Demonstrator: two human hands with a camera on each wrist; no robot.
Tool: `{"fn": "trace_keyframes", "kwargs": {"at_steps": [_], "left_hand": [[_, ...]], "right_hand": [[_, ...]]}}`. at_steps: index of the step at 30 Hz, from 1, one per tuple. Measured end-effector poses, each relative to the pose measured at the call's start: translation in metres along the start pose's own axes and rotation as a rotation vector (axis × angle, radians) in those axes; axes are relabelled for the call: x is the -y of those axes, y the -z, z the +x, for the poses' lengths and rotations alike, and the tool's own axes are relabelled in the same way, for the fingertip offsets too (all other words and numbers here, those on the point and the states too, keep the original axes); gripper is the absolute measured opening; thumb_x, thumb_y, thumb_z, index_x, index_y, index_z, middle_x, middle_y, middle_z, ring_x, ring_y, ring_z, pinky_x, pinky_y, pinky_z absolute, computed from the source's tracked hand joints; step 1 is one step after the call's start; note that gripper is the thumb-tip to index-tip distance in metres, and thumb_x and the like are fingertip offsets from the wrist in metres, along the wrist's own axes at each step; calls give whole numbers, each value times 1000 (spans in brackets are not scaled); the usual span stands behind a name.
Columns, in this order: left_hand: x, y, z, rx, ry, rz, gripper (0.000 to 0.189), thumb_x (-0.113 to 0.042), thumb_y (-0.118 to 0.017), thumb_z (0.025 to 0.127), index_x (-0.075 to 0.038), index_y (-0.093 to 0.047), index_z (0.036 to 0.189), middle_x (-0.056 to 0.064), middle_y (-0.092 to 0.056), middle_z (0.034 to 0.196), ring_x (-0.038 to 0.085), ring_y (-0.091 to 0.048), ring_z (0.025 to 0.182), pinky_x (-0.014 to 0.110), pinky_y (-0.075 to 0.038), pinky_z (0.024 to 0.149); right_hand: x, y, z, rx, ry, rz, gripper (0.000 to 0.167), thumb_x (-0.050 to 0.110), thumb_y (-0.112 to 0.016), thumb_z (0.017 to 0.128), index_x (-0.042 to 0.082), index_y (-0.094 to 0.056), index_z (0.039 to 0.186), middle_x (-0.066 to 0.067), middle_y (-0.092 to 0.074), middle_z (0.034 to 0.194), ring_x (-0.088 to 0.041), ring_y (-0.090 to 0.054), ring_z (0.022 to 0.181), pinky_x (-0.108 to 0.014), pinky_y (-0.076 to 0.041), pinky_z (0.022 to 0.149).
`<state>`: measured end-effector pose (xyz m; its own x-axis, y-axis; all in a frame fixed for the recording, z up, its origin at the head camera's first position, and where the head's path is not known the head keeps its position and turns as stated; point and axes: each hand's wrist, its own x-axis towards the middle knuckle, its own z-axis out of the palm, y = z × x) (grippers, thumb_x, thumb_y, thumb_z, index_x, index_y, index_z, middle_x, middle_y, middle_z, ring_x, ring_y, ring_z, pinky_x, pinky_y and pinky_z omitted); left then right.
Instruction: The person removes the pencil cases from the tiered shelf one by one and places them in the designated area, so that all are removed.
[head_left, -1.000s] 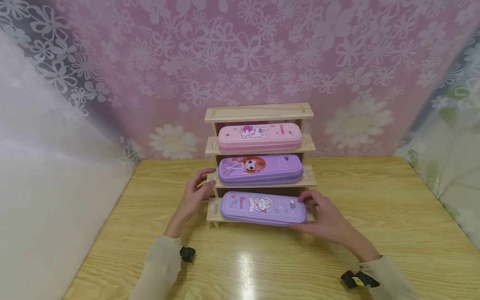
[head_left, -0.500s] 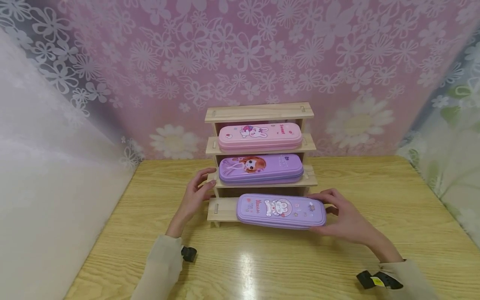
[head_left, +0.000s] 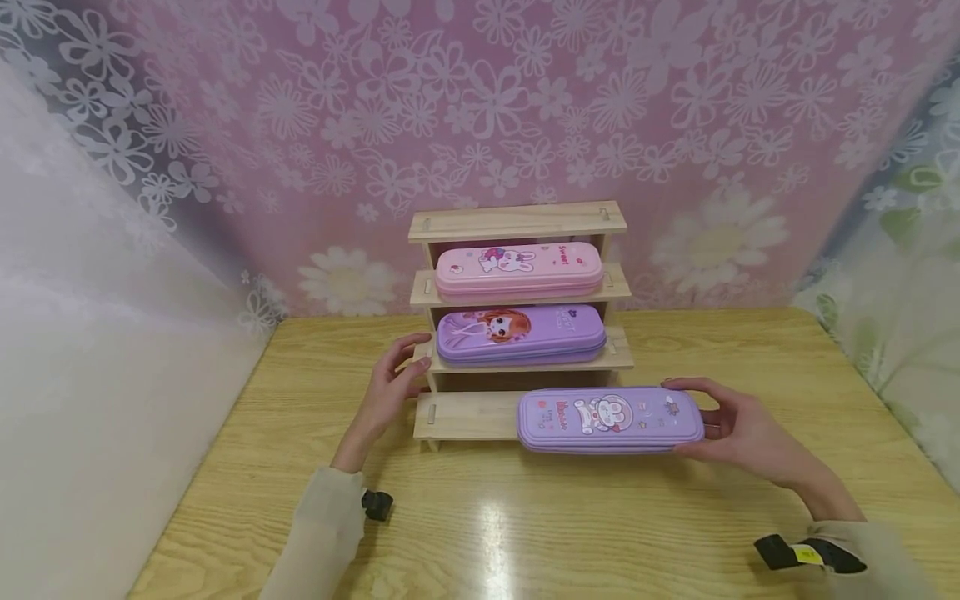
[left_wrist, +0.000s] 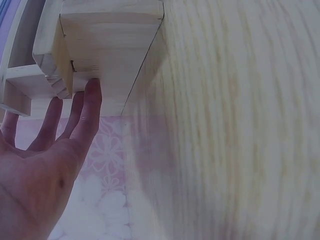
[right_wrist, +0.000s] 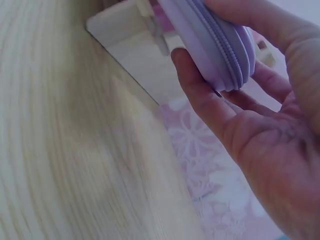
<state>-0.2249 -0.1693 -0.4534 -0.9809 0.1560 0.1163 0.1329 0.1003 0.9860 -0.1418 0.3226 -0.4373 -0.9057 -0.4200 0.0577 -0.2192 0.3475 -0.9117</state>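
Observation:
My right hand [head_left: 757, 433] grips the right end of a lilac zipped pencil case [head_left: 611, 421] with a bunny print. Its left end overlaps the bottom tier of a small stepped wooden rack [head_left: 465, 415], while the right end sticks out past it. In the right wrist view, fingers and thumb are on opposite sides of the case's zipped end [right_wrist: 220, 50]. My left hand [head_left: 382, 400] holds the rack's left side at the second tier from the bottom, its fingers [left_wrist: 90, 107] against the wood. A purple pencil case [head_left: 525, 333] and a pink one [head_left: 521, 271] lie on the tiers above.
The rack stands on a wood-grain table [head_left: 300, 375] before a pink floral backdrop [head_left: 465, 108]. Pale sheeting [head_left: 112, 350] borders the left side, and a leafy print [head_left: 892, 333] the right. Dark wrist cameras [head_left: 377, 505] sit by the sleeves.
My right hand has drawn the lilac pencil case to the right, from lying along the bottom tier to jutting well past its right end. My left hand stays on the rack.

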Motion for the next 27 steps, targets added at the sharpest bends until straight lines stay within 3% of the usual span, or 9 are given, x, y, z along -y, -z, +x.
{"fn": "trace_keyframes", "kwargs": {"at_steps": [7,19,24,27], "left_hand": [[-1,-1,0,3,2,-10,38,-18,-58,105,-17,-54,142,15,-48,149,30,-60,121,61,-58,90],[1,2,3,-3,13,2,37,-22,-59,104,-19,-55,141,15,-45,153,37,-52,136,69,-53,92],[-1,2,1,3,9,24,38,-23,-58,105,-20,-55,142,12,-46,155,37,-43,145,69,-53,92],[-1,1,0,9,-3,31,38,-23,-58,105,-19,-54,143,10,-45,156,37,-38,148,69,-53,93]], "right_hand": [[-5,23,-13,25,33,95,79,-15,-74,83,-2,-38,152,14,-58,138,-17,-74,99,-35,-64,75],[-20,59,-43,5,83,276,81,-30,-60,82,-4,-35,154,9,-52,147,-14,-73,104,-34,-64,76],[-30,73,-58,-25,92,308,82,-33,-55,83,-2,-34,156,10,-52,148,-13,-72,104,-32,-63,76],[-36,80,-68,-88,94,334,81,-35,-55,82,-3,-37,154,7,-54,145,-13,-73,101,-30,-63,75]]}}
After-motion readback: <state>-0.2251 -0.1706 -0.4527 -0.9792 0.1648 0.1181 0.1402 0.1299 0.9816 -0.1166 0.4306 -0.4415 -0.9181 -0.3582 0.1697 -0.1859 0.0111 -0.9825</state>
